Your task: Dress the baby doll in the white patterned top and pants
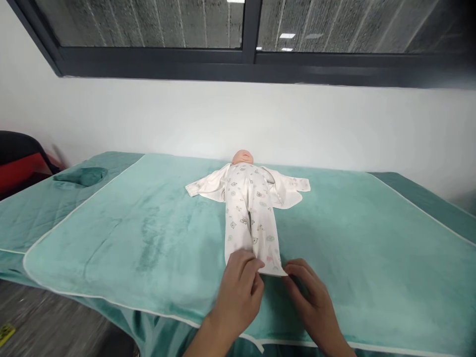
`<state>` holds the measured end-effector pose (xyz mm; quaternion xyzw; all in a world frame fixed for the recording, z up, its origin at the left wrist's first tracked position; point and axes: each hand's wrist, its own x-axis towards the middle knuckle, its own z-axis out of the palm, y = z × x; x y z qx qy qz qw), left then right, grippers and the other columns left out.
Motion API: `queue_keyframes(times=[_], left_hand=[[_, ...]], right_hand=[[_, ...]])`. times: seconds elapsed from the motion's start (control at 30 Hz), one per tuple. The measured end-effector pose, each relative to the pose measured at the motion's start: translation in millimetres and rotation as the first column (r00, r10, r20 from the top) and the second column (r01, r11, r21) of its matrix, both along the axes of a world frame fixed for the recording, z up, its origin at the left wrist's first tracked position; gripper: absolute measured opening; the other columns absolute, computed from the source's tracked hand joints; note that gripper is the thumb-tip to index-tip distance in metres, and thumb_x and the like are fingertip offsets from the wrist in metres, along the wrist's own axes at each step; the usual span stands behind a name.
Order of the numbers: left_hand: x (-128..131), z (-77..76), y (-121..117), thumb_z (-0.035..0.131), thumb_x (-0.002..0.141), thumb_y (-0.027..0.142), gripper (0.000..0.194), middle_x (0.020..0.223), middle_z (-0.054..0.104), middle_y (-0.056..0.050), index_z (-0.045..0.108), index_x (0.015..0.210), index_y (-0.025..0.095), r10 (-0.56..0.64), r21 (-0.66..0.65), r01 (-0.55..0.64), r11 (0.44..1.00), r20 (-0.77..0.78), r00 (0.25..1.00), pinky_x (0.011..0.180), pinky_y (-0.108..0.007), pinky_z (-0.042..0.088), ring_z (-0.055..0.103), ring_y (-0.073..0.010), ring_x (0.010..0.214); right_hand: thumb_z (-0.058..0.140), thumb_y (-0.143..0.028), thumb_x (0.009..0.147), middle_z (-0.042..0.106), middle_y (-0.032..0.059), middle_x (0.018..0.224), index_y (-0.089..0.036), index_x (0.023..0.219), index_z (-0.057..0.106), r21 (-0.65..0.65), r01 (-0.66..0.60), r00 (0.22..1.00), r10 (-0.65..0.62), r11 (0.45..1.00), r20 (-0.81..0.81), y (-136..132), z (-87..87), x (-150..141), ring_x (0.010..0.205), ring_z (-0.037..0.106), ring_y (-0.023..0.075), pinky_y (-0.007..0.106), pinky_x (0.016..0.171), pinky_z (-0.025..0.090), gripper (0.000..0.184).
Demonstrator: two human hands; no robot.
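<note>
A baby doll lies on its back, its head (243, 157) toward the wall. White printed baby trousers (250, 213) lie over its body and stretch toward me. From beneath them a white baby top (211, 184) spreads out, a sleeve to each side. My left hand (243, 287) is closed at the hem of the nearer trouser leg, thumb and fingers together around the cloth edge. At that leg's right hem corner my right hand (307, 292) pinches the fabric between thumb and forefinger. The doll's legs do not show.
A green plush blanket (156, 238) with white piping covers the bed. Folded green cloth (82, 176) lies at the left, beside a red and black chair (24, 166). A white wall (238, 114) and a dark window frame (156, 62) rise behind.
</note>
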<state>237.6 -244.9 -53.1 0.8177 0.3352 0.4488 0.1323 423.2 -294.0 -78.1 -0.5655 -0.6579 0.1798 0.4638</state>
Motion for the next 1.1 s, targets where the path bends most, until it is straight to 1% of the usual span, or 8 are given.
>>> queue_keyframes(times=[0.1,0.23,0.33,0.5,0.67,0.8,0.93,1.1], left_hand=[[-9,-9.7,-6,0.045,0.086,0.002,0.030,0.103,0.056,-0.009,0.053,0.109,0.020,-0.010,-0.008,0.009,1.000,-0.033,0.999,0.087,-0.037,0.050,0.055,-0.0200,0.099],[-22,-25.1,-5,0.054,0.088,0.011,0.035,0.115,0.055,-0.011,0.052,0.121,0.022,0.179,-0.035,-0.182,0.983,-0.080,0.981,0.090,-0.040,0.049,0.054,-0.0231,0.108],[-28,-30.4,2,0.059,0.089,0.018,0.034,0.113,0.058,-0.010,0.054,0.122,0.023,0.245,-0.067,-0.253,0.965,-0.110,0.963,0.087,-0.040,0.050,0.057,-0.0234,0.105],[-30,-21.4,8,0.061,0.089,0.021,0.022,0.097,0.063,-0.004,0.058,0.110,0.023,0.197,-0.095,-0.199,0.975,-0.025,0.980,0.080,-0.034,0.051,0.060,-0.0188,0.091],[-29,-6.5,5,0.059,0.090,0.021,0.015,0.095,0.062,-0.002,0.059,0.105,0.023,0.159,-0.212,-0.141,0.967,0.069,0.985,0.077,-0.028,0.051,0.061,-0.0147,0.088],[-31,0.1,5,0.056,0.092,0.023,0.014,0.094,0.061,-0.002,0.060,0.105,0.023,0.153,-0.222,-0.130,0.966,0.092,0.984,0.076,-0.027,0.051,0.061,-0.0148,0.085],[-37,3.7,5,0.055,0.092,0.018,0.019,0.095,0.059,-0.003,0.059,0.109,0.024,0.137,-0.188,-0.118,0.975,0.095,0.986,0.077,-0.027,0.051,0.060,-0.0146,0.086],[-44,-9.9,6,0.050,0.091,0.008,0.031,0.099,0.058,-0.004,0.056,0.116,0.025,0.049,-0.115,-0.042,0.993,0.060,0.997,0.080,-0.026,0.051,0.059,-0.0142,0.091]], right_hand=[[0.051,-0.022,0.093,0.059,0.0045,0.097,-0.023,0.096,0.058,-0.006,0.008,0.993,-0.007,1.000,0.117,-4,-10.5,4,0.088,0.059,0.0158,0.027,0.076,0.050,0.008],[0.052,-0.026,0.093,0.060,0.0052,0.099,-0.024,0.098,0.059,-0.016,0.057,0.982,-0.054,0.998,0.179,-6,-15.4,8,0.089,0.060,0.0174,0.029,0.075,0.051,0.009],[0.056,-0.031,0.091,0.059,0.0081,0.108,-0.024,0.108,0.058,0.060,0.131,0.972,-0.140,0.990,0.189,-4,-7.5,3,0.096,0.060,0.0206,0.034,0.079,0.053,0.018],[0.058,-0.022,0.088,0.054,0.0109,0.128,-0.024,0.120,0.055,0.227,0.034,0.927,-0.115,0.973,0.356,13,18.6,-25,0.120,0.050,0.0267,0.045,0.096,0.048,0.033],[0.058,-0.017,0.087,0.049,0.0112,0.139,-0.022,0.108,0.060,0.241,0.024,0.870,-0.139,0.970,0.473,39,34.8,-49,0.131,0.041,0.0316,0.054,0.101,0.043,0.022],[0.056,-0.011,0.085,0.053,0.0096,0.133,-0.022,0.096,0.060,0.230,0.016,0.878,-0.124,0.973,0.462,47,39.3,-56,0.130,0.041,0.0313,0.054,0.101,0.042,0.015],[0.054,-0.011,0.085,0.059,0.0091,0.124,-0.022,0.097,0.055,0.270,-0.006,0.931,-0.094,0.963,0.354,39,43.7,-58,0.127,0.045,0.0282,0.051,0.099,0.045,0.017],[0.051,-0.009,0.085,0.060,0.0093,0.122,-0.022,0.099,0.054,0.261,0.030,0.936,-0.118,0.965,0.331,27,32.1,-62,0.126,0.046,0.0275,0.052,0.101,0.044,0.020]])
